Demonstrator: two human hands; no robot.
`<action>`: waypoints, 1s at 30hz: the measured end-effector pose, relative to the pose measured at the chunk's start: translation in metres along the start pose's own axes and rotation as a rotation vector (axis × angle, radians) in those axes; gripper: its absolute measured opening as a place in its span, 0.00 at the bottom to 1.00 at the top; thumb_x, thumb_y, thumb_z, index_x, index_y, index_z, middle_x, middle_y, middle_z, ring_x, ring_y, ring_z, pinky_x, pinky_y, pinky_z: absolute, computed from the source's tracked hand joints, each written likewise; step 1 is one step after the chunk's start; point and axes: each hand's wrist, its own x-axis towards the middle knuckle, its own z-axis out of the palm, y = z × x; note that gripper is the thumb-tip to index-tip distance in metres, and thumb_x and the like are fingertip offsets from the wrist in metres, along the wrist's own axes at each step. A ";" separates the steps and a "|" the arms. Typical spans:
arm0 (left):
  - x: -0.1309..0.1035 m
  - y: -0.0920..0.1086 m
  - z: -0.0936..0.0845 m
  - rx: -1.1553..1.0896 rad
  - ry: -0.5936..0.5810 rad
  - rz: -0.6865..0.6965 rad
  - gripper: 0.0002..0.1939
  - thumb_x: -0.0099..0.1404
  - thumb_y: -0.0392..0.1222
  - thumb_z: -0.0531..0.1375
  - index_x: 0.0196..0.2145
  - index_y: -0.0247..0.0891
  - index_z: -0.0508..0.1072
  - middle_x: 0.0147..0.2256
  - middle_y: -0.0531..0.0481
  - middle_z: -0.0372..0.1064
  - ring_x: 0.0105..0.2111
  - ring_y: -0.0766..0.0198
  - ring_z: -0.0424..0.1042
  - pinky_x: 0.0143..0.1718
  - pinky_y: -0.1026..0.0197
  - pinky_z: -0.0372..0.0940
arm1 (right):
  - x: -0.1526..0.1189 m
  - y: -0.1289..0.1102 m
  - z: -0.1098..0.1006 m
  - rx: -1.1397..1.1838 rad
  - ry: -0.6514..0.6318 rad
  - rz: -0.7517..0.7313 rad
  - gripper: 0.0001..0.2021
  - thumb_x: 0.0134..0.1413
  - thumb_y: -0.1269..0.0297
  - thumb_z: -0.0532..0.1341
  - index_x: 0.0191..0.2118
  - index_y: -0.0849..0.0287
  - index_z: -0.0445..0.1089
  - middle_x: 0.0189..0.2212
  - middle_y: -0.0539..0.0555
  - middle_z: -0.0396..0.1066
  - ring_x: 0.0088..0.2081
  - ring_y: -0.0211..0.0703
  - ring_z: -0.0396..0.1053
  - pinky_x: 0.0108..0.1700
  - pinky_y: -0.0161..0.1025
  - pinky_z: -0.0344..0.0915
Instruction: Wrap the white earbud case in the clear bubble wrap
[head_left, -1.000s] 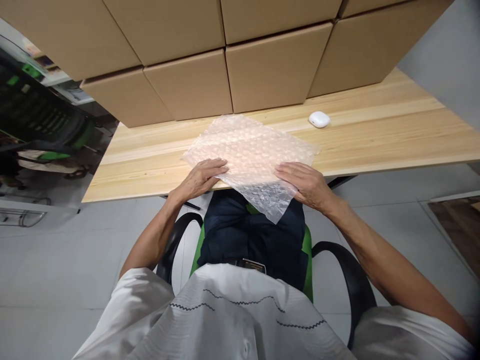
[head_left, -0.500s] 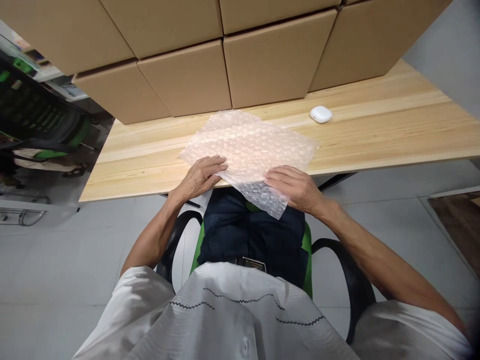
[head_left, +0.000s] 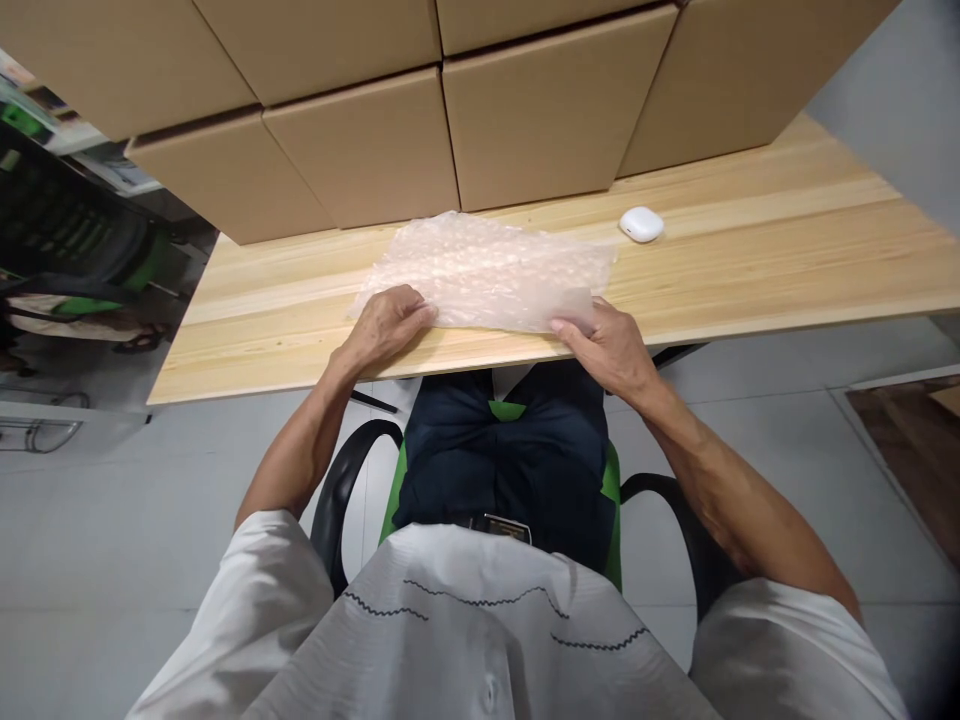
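Note:
A sheet of bubble wrap (head_left: 487, 270) lies on the wooden table, its near edge folded up and over. My left hand (head_left: 390, 322) pinches the near left part of the sheet between thumb and curled fingers. At the near right corner my right hand (head_left: 604, 345) grips the folded edge, thumb in front and fingers partly hidden behind the plastic. A small white case (head_left: 641, 225) rests on the table to the right of the wrap, touched by neither hand.
Stacked cardboard boxes (head_left: 555, 115) stand along the back of the wooden table (head_left: 780, 250). A green and black chair (head_left: 82, 240) and shelves are at the far left. My lap is just below the table's front edge.
The near corner of the bubble wrap that hung over the table edge is now folded up onto the table. My right hand moved up with it; my left hand shifted slightly left and forward.

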 end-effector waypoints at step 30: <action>0.025 0.006 0.004 0.154 -0.079 -0.048 0.15 0.76 0.56 0.68 0.37 0.43 0.79 0.29 0.49 0.76 0.32 0.55 0.71 0.42 0.53 0.64 | -0.004 0.030 0.025 -0.405 0.197 0.018 0.22 0.81 0.48 0.59 0.31 0.49 0.70 0.38 0.61 0.75 0.47 0.61 0.69 0.55 0.60 0.75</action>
